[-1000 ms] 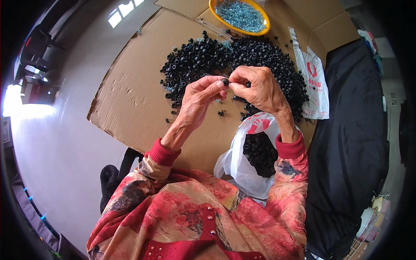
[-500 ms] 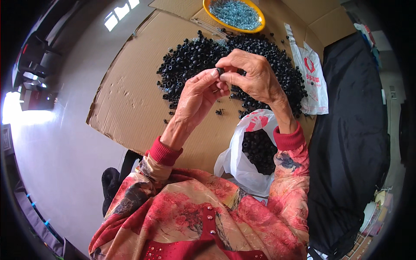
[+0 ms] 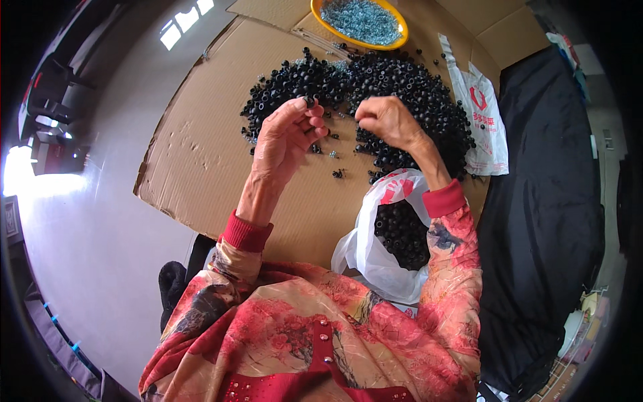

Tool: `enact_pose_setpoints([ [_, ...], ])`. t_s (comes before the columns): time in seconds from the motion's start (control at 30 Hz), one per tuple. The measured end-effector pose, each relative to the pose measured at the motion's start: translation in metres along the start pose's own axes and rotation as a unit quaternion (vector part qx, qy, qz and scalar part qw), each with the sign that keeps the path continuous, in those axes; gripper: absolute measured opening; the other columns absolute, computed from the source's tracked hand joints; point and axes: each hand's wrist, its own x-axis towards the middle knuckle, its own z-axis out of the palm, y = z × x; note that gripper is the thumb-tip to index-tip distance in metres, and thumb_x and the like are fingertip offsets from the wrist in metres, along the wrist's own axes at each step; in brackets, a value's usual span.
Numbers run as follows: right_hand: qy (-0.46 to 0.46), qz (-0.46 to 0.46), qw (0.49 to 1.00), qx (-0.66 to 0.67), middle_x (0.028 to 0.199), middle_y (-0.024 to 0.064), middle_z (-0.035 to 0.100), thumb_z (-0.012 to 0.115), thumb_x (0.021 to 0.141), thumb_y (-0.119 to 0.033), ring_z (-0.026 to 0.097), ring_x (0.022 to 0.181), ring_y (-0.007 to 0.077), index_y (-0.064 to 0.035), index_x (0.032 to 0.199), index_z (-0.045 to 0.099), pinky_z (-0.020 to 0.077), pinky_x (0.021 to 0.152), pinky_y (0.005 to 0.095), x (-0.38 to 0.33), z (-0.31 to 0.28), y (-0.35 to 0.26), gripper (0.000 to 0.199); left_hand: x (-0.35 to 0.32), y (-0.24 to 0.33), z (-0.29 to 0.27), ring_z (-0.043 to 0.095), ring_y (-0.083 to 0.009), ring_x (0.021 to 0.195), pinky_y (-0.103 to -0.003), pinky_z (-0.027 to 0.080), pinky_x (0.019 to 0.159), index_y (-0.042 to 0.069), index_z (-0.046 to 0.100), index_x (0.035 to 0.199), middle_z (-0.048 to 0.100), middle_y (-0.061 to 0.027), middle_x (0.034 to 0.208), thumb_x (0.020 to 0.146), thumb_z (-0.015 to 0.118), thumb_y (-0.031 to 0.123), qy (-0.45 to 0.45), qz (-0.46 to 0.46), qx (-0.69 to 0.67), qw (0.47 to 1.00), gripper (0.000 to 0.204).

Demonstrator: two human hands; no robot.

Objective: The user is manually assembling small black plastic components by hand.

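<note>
A big heap of small black ring-shaped parts (image 3: 375,87) lies on a flattened cardboard sheet (image 3: 201,161). My left hand (image 3: 288,137) is raised over the near edge of the heap and pinches one small black part (image 3: 309,102) at its fingertips. My right hand (image 3: 388,120) hovers beside it, fingers curled together; whether it holds anything I cannot tell. Below my right forearm a white plastic bag (image 3: 375,254) stands open, with several black parts inside.
An orange bowl (image 3: 395,37) of small silvery metal pieces sits at the far edge of the cardboard. A second white bag with red print (image 3: 482,120) lies to the right. Black cloth (image 3: 556,201) covers the right side. Grey floor lies to the left.
My two hands were pressed together on one part; they have now drawn apart, the left keeping the black part, the right moving off to the right.
</note>
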Motion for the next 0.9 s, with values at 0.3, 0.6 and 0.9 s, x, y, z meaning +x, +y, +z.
enact_pose_setpoints([
  [0.3,0.018,-0.077,0.991,-0.108,0.07,0.01,0.057,0.058,0.069,-0.011,0.057,0.07,0.0281,-0.0037,0.073,0.056,0.0454,0.067,0.0385,-0.002,0.061,0.006,0.008,-0.001,-0.003,-0.004,0.057,-0.0131,0.075,-0.031,0.049,0.071,0.004,0.058,0.09,0.062,-0.0076,0.086,0.085,0.06,0.017,0.01,-0.006,0.005,1.0,0.014],
  [0.6,0.078,-0.009,0.992,0.095,0.069,0.0058,0.061,0.064,0.072,-0.006,0.058,0.063,0.0151,-0.0032,0.078,0.061,0.0465,0.057,0.0285,-0.011,0.016,-0.023,0.007,-0.004,-0.011,0.005,0.057,-0.0125,0.072,-0.03,0.049,0.07,0.003,0.059,0.089,0.061,-0.0061,0.084,0.086,0.058,0.017,-0.014,-0.02,0.006,1.0,0.015],
  [0.9,0.138,-0.001,0.95,0.279,0.078,0.0017,0.064,0.066,0.075,-0.002,0.055,0.07,0.0071,-0.0024,0.086,0.063,0.0448,0.064,0.0219,-0.026,-0.022,-0.066,0.012,-0.017,-0.017,0.029,0.058,-0.0124,0.074,-0.03,0.049,0.071,0.001,0.06,0.096,0.062,-0.0057,0.086,0.087,0.057,0.017,-0.066,-0.038,0.002,0.997,0.018],
])
